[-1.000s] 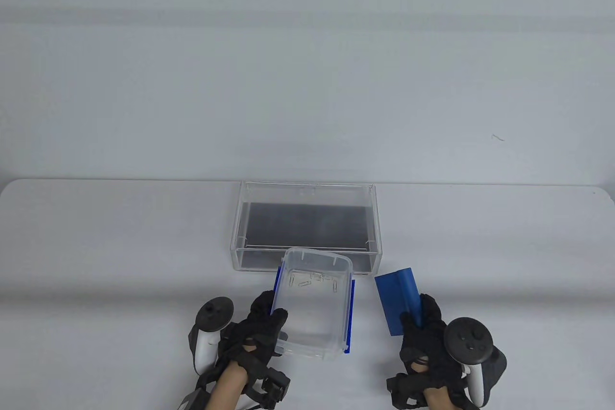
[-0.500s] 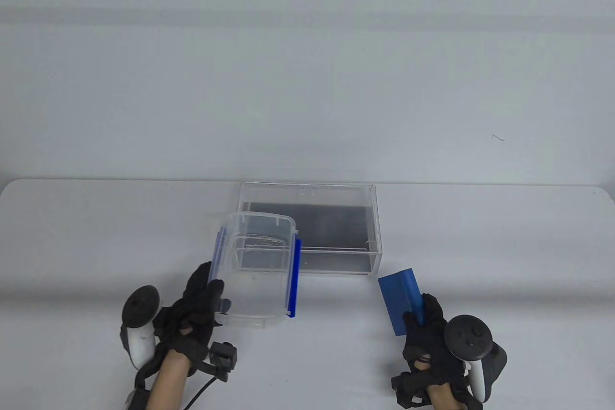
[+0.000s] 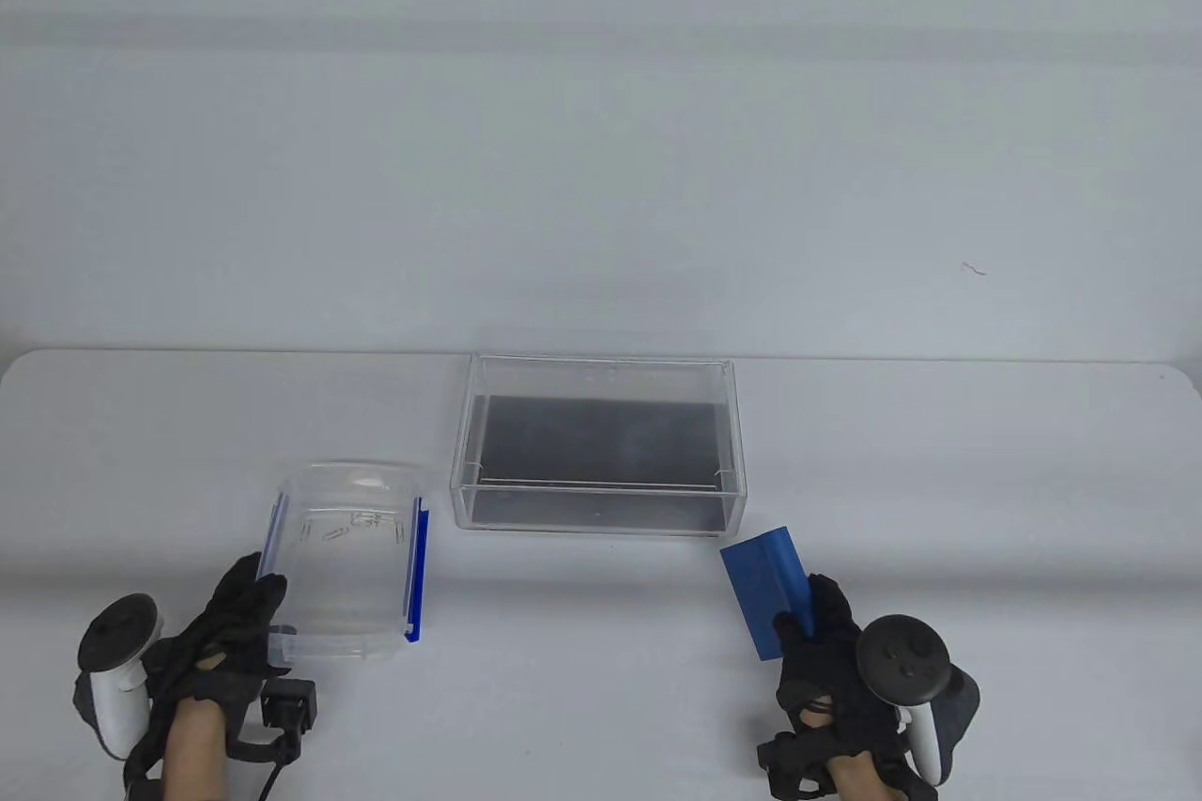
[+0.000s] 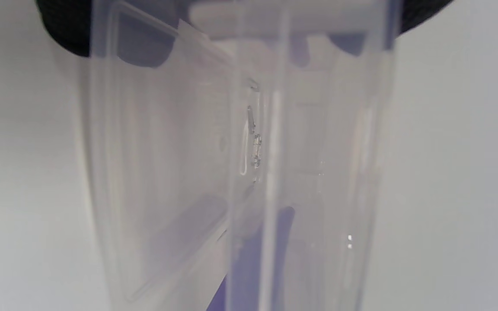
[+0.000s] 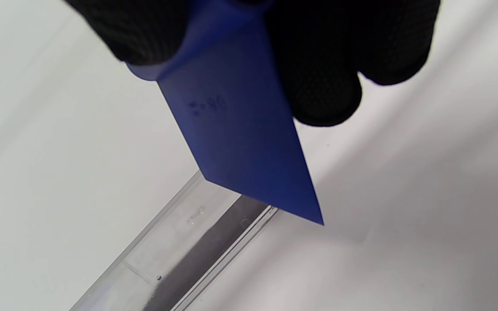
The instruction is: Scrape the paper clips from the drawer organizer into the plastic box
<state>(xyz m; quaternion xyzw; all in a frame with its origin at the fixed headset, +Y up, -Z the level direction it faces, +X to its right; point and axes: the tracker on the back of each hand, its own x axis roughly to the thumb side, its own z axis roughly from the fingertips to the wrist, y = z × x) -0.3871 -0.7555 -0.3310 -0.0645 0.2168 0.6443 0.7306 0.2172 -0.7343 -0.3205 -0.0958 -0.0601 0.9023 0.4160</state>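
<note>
A clear drawer organizer (image 3: 598, 444) with a dark floor stands at the table's middle; I see no clips in it. My left hand (image 3: 239, 618) grips the near-left corner of the clear plastic box (image 3: 347, 557) with blue latches, at the table's left. Several paper clips (image 3: 352, 527) lie at the box's far end. The box fills the left wrist view (image 4: 240, 172), clips (image 4: 253, 142) showing through it. My right hand (image 3: 817, 641) holds a blue scraper (image 3: 765, 590) near the organizer's front right corner. In the right wrist view the scraper (image 5: 240, 142) points at the organizer's edge (image 5: 188, 250).
The white table (image 3: 986, 500) reaches the far wall. A small dark mark (image 3: 973, 269) shows on the wall at the right.
My left hand has carried the plastic box from in front of the organizer leftward to the table's left side. The right hand with the scraper has barely moved.
</note>
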